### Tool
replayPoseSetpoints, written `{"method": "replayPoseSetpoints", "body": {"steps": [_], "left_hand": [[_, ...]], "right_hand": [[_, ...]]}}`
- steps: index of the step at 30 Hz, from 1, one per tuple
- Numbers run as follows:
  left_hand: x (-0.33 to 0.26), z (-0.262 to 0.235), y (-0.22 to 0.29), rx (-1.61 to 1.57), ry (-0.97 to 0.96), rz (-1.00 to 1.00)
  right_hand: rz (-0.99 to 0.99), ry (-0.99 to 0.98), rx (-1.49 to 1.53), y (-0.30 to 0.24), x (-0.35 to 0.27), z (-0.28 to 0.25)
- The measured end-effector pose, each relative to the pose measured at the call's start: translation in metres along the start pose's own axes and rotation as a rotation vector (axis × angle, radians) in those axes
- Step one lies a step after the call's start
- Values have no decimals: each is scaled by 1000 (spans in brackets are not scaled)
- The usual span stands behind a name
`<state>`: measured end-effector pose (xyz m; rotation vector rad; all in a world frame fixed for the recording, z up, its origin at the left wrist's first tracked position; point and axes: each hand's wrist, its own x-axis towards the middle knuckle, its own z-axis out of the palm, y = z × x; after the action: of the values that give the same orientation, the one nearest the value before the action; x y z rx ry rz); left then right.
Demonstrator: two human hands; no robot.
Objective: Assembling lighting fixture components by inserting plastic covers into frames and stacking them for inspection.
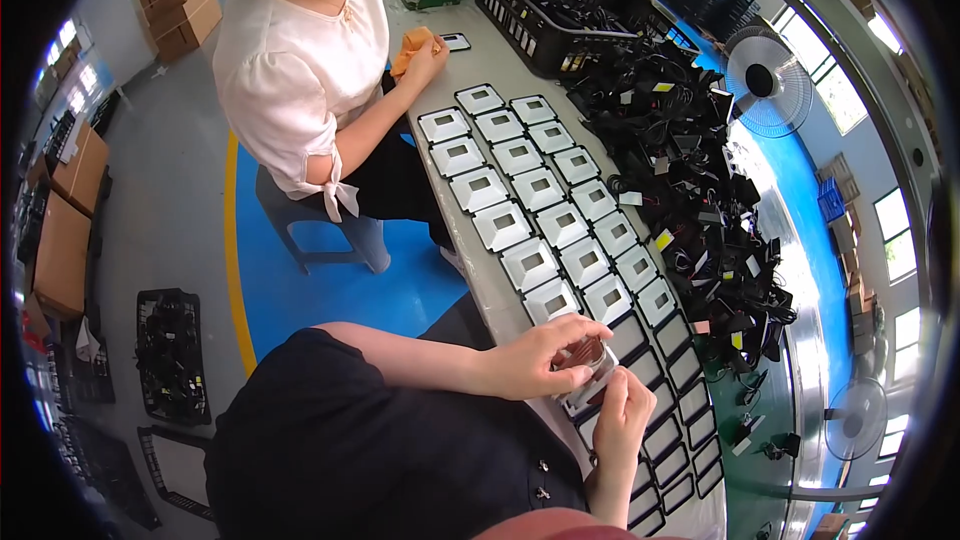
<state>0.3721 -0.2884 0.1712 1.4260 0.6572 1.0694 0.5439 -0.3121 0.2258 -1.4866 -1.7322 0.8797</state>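
Note:
My left hand [545, 358] curls its thumb and fingers around a small silvery, partly see-through piece [600, 368]; its exact kind is unclear. Close beside it, my right hand [622, 415] is closed in a pinch at the near edge of this piece. What lies between the right fingertips is hidden. Both hands are above rows of flat black rectangular frames on the table. Beyond my hands, several frames hold a silvery-white sloped insert [550, 300] with a small window in its middle. To the right and nearer me, black frames [692, 400] show no such insert.
A co-worker [300, 70] sits at the table's far left, an orange cloth [410, 48] in one hand, the other arm reaching to a black crate [540, 40]. Black cabled parts [690, 180] are heaped along the right. Fans [765, 80] stand beyond. Cartons [70, 205] line the left.

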Motion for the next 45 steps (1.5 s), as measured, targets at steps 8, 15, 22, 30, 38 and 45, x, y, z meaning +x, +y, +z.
{"method": "replayPoseSetpoints", "body": {"steps": [8,15,22,30,38,45], "left_hand": [[3,-10,-2,-594,-38,-259],[3,-7,-5,-836,-8,-414],[2,-3,0,-953,3,-526],[11,-18,8,-955,141,-596],[16,-32,-7,-796,48,-569],[17,-37,-17,-842,61,-583]], "right_hand": [[-82,-88,296,13,-7,8],[-383,65,-55,16,-7,17],[-399,233,-67,17,-19,24],[-281,96,201,20,0,5],[-50,-17,-418,67,30,-44],[9,-154,-566,81,63,-37]]}}
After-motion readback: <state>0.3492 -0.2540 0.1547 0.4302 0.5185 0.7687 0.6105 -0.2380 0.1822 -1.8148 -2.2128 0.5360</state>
